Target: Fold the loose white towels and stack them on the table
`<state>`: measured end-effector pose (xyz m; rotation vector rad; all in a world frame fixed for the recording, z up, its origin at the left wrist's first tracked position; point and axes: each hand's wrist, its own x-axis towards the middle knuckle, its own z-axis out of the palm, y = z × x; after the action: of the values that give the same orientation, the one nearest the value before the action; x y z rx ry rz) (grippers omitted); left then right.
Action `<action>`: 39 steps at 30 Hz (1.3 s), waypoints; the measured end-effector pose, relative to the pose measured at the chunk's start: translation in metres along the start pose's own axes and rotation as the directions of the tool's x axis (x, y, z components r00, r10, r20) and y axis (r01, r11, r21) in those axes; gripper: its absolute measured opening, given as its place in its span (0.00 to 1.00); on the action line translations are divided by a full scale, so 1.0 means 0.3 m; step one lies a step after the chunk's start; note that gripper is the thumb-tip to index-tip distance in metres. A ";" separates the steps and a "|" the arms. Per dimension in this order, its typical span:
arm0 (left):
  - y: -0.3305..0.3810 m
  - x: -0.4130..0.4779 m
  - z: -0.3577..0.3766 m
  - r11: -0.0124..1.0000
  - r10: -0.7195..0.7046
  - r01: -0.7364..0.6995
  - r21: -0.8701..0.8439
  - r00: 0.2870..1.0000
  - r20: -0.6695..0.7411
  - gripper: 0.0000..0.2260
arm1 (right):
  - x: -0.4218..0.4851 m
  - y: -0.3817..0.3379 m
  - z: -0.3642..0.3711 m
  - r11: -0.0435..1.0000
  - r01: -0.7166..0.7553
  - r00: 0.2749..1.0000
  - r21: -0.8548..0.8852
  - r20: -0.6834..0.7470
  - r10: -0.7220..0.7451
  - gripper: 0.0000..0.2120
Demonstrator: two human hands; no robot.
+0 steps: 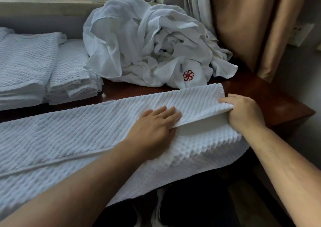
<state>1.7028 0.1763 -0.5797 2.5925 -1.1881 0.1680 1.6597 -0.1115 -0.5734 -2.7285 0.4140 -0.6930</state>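
A long white ribbed towel point(73, 133) lies folded lengthwise across the front of the dark wooden table point(271, 103), its near part hanging over the table's front edge. My left hand point(154, 124) rests flat on the towel's upper layer with straight fingers. My right hand point(243, 112) grips the right end of that upper layer, thumb beneath and fingers on top, lifting it a little off the layer below. Behind the towel sits a heap of loose white towels point(149, 41), one with a red emblem. Two stacks of folded white towels point(43, 70) stand at the back left.
A tan curtain point(257, 23) hangs at the back right beside the table's corner. A window sill point(43, 4) with a pale cup runs along the back. Shoes show on the dark floor under the table's front edge.
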 end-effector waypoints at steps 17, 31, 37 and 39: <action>0.003 0.007 -0.004 1.000 -0.006 0.004 0.009 0.992 0.125 0.27 | 0.109 0.022 -0.076 0.823 -0.381 0.902 0.422 0.364 0.231 0.10; -0.001 -0.010 -0.017 0.994 0.104 -0.102 -0.026 0.992 0.078 0.23 | 0.123 -0.071 -0.024 0.993 -0.091 0.996 -0.069 0.001 0.091 0.13; -0.008 0.000 -0.021 0.949 -0.083 0.070 -0.307 0.996 -0.028 0.21 | 0.105 -0.159 0.050 0.995 -0.052 0.933 -0.088 0.350 0.080 0.31; -0.029 0.025 -0.046 0.841 -0.218 0.183 -0.509 0.976 -0.009 0.18 | 0.087 -0.149 0.092 0.976 -0.013 0.888 -0.217 0.446 0.111 0.37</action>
<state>1.7144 0.1804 -0.5668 2.1984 -0.7913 -0.0943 1.7047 -0.0738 -0.5701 -2.9328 0.4769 0.0270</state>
